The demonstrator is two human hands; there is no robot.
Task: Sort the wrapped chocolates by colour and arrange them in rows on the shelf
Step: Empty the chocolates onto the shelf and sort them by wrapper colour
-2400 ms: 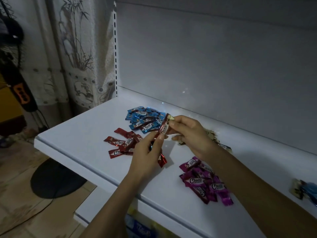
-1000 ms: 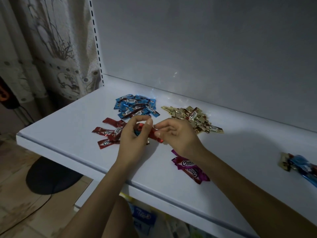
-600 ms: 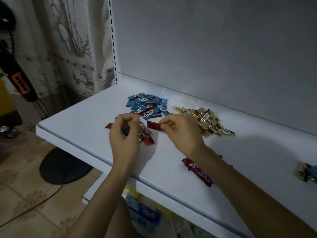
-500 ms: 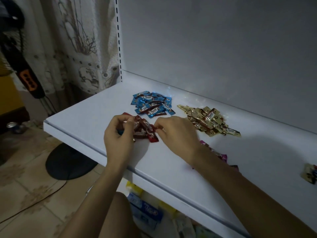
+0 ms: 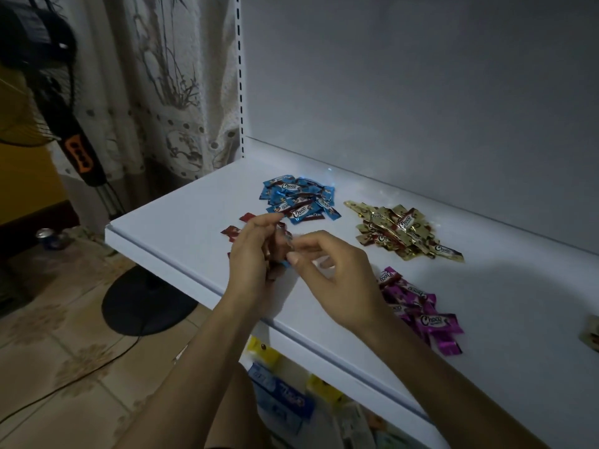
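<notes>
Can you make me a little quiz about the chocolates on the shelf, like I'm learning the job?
1. Where does the blue pile lie from the gold pile? A) to its left B) to its right C) on top of it
2. True or false: the purple pile lies nearer the front edge of the shelf than the gold pile does.
3. Which hand grips a bunch of chocolates?
Key: 1 A. 2 true. 3 the left hand.

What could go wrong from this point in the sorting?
The left hand grips a mixed handful, red with a blue wrapper showing, while the right hand pinches at it near the front edge of the shelf; one could drop off. The right forearm also could sweep the purple pile.
</notes>
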